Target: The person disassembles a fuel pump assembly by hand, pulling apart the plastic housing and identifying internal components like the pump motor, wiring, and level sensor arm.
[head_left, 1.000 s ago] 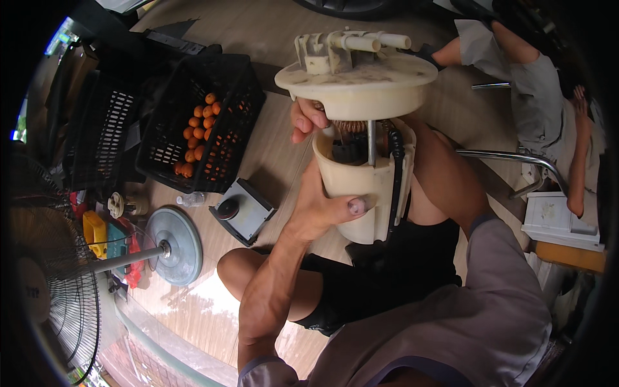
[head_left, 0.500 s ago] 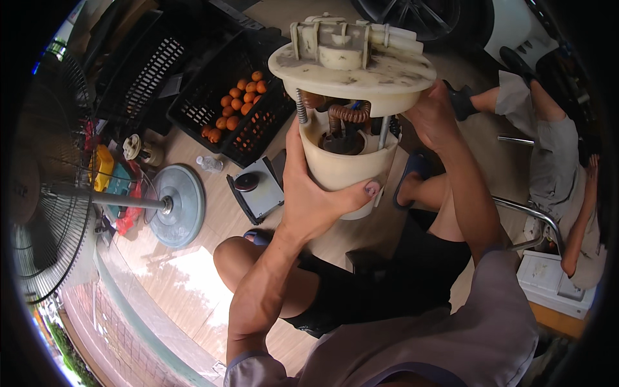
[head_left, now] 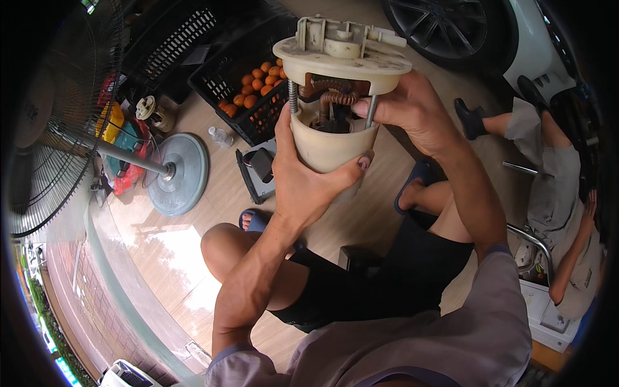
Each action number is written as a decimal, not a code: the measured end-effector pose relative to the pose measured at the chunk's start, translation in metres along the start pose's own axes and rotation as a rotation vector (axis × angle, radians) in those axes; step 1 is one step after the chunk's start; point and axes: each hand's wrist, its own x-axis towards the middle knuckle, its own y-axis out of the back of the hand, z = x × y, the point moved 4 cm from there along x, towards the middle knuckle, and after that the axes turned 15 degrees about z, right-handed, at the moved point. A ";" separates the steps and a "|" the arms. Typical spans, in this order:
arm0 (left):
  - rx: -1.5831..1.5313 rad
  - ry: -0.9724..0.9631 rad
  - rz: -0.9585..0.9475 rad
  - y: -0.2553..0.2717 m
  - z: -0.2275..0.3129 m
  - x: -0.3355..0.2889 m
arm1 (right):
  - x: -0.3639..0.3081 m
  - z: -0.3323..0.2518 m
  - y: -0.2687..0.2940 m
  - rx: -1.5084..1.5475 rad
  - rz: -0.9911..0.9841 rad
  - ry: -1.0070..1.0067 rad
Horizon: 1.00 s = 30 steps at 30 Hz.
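Note:
A worn cream-coloured fuel pump module (head_left: 332,147) is held upright in front of me. Its round flanged top (head_left: 342,63) stands above the cup-shaped body on metal rods, one with a coil spring around it. In the gap between them a brown corrugated hose (head_left: 340,97) bends down into the body. My left hand (head_left: 308,184) wraps around the cup, thumb across its front. At the right side, my right hand (head_left: 422,116) grips just under the flange, its thumb reaching in by the rod and the hose; its other fingers are mostly hidden behind.
Beyond the module stands a black crate (head_left: 209,80) of oranges. To the left are a pedestal fan (head_left: 177,187), a clear bottle (head_left: 220,136) and another pump module (head_left: 155,113). A grey tray-like box (head_left: 256,187) lies on the floor. A car wheel (head_left: 445,26) and a seated person (head_left: 554,187) are to the right.
My right thumb has come around from the flange's right side into the gap beneath it, beside the rod. The module sits slightly farther away, and the view has shifted.

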 end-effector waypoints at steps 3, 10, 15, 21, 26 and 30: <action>0.016 0.013 0.029 0.010 0.006 0.000 | 0.009 -0.003 -0.014 -0.097 -0.034 0.001; -0.029 0.052 0.052 0.024 0.007 0.004 | 0.021 0.001 -0.031 -0.122 -0.069 -0.041; -0.045 0.109 0.060 0.029 0.002 0.005 | 0.034 0.003 -0.030 -0.091 -0.148 -0.064; -0.055 0.173 0.063 0.024 0.006 0.013 | 0.058 0.015 -0.020 -0.184 -0.238 -0.076; -0.064 0.215 0.086 0.022 0.009 0.022 | 0.069 0.014 -0.010 -0.119 -0.068 0.000; -0.057 0.219 0.028 0.016 0.009 0.027 | 0.075 0.011 0.000 -0.082 0.030 0.235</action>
